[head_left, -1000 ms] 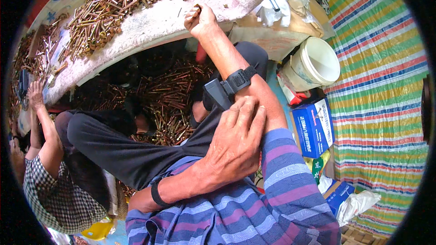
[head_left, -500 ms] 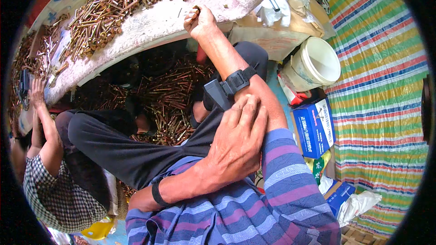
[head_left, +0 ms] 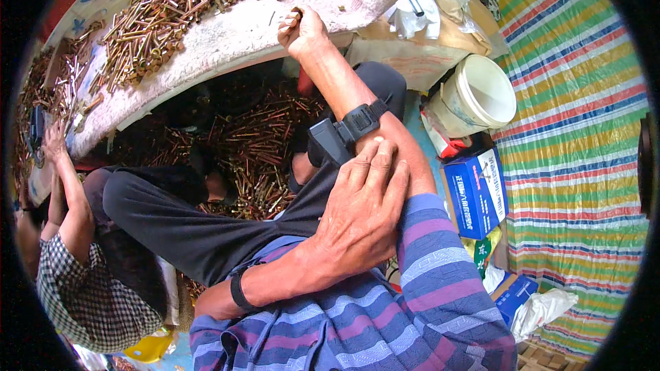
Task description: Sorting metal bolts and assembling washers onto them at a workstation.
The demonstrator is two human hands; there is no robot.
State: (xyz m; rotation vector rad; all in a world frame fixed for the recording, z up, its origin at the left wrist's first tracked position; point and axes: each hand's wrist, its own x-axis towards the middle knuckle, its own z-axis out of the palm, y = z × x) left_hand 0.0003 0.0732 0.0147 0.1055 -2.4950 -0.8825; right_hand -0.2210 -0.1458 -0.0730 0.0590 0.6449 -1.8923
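My left hand lies flat across my right forearm, just below the black device strapped to that arm. Its fingers are stretched out and hold nothing. My right arm reaches up to the padded table edge, where my right hand rests with its fingers curled in; whether anything is inside them is hidden. Beyond it, on the pale padded cloth, lies a heap of long, thin, copper-coloured metal bolts. More such metal pieces cover the floor under the table, between my legs.
At the left, a person in a checked shirt has their hands at the table edge, near metal pieces. A white bucket and a blue box stand to my right, before a striped sheet. Clear plastic bags lie at the table's right end.
My left hand has slid slightly over the right forearm, its fingers shifting a little. My right hand stays in place. The other person's hands have moved slightly.
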